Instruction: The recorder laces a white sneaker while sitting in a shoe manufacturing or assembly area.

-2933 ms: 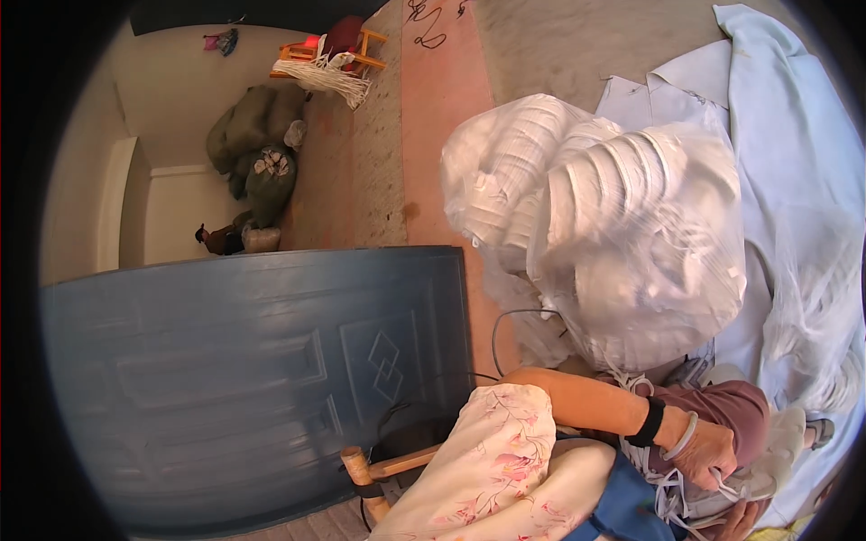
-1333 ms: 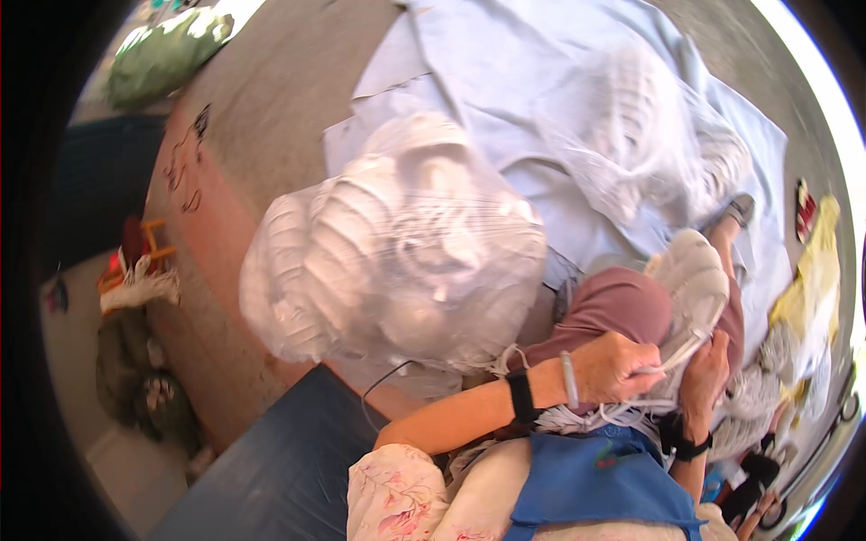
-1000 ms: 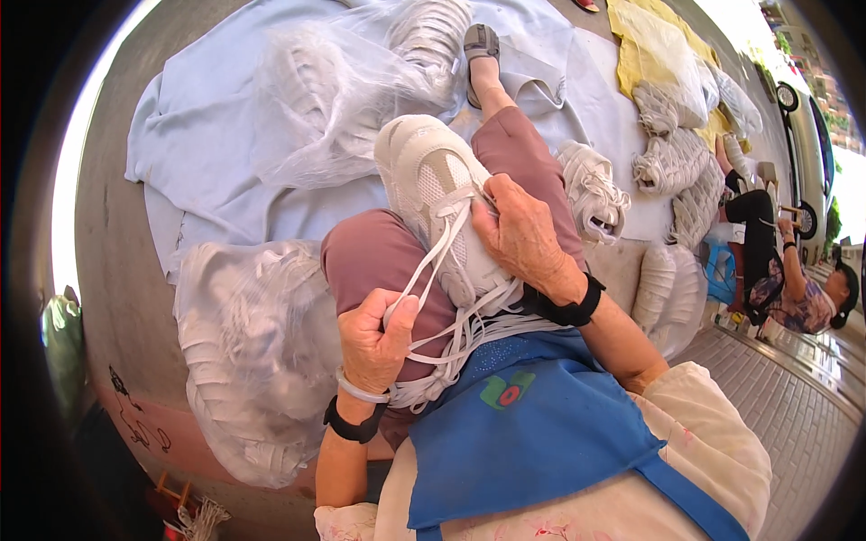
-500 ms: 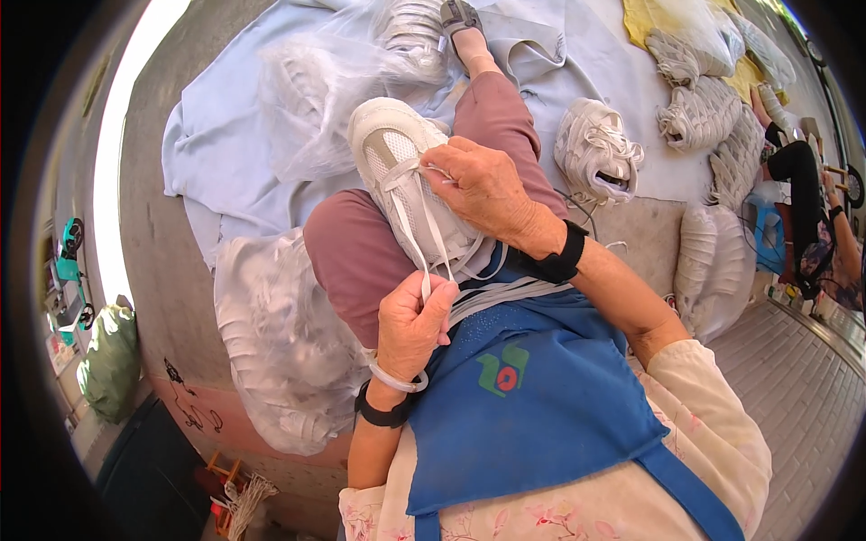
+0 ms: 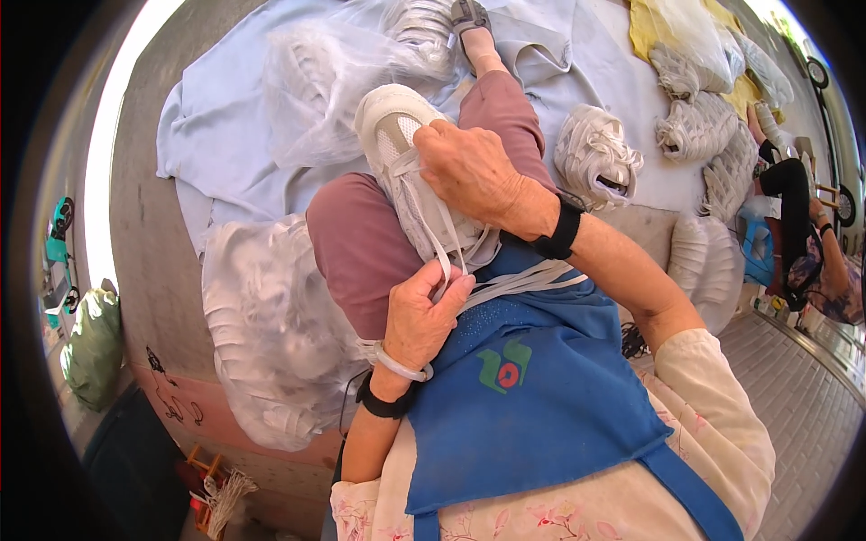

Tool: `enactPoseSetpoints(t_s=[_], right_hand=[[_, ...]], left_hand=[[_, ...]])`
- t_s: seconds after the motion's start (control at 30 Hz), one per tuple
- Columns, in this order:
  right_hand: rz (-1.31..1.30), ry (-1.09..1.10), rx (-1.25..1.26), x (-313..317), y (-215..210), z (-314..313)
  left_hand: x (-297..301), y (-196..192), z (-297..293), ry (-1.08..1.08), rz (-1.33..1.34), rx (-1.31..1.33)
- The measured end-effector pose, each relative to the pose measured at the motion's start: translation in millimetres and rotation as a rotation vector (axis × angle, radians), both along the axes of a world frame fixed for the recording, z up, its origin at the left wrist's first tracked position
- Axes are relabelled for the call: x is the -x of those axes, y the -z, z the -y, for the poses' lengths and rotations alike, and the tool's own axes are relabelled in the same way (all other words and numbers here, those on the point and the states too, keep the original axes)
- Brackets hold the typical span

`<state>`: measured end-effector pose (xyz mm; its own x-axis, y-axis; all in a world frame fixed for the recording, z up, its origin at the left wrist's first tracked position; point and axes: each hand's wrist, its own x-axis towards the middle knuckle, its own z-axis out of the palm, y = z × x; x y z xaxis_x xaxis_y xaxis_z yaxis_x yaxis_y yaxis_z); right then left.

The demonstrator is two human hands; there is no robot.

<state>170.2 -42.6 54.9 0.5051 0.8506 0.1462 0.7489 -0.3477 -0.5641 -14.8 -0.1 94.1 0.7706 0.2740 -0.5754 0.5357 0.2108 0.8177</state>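
A white sneaker (image 5: 404, 194) rests on my bent knee, its toe pointing away from me. Pale shoelaces (image 5: 436, 216) run from its lower eyelets toward me. My left hand (image 5: 424, 311), closed, pinches the lace ends between thumb and fingers below the shoe's opening. Over the front of the lacing lies my right hand (image 5: 474, 176), its fingers curled down at the eyelets near the toe; its fingertips are partly hidden, and a lace seems to be gripped there. More loose white laces (image 5: 523, 279) lie across the blue apron (image 5: 532, 397) on my lap.
Another white sneaker (image 5: 600, 153) stands on the pale blue cloth (image 5: 216, 117) to the right. Clear plastic bags of shoes (image 5: 280, 334) lie at left and ahead. Bundled shoes (image 5: 699, 126) line the right side, near another person (image 5: 821, 243). A green sack (image 5: 93, 347) stands far left.
My right hand has turned knuckles-up and closed in over the front lacing. The left hand has shifted slightly right, still holding the laces. The view has shifted a little.
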Motion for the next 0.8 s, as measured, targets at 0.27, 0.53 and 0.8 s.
enactPoseSetpoints(t_s=[0.27,0.53,0.8], right_hand=[[-0.264,-0.018,0.114,-25,10,-5],[-0.237,0.182,0.038,-34,29,21],[-0.338,0.539,-0.178,-74,-36,101]], left_hand=[[18,-15,0,0.254,0.287,-0.455],[32,-35,-13,0.063,0.159,-0.158],[27,-58,-59,-0.339,0.350,0.440]])
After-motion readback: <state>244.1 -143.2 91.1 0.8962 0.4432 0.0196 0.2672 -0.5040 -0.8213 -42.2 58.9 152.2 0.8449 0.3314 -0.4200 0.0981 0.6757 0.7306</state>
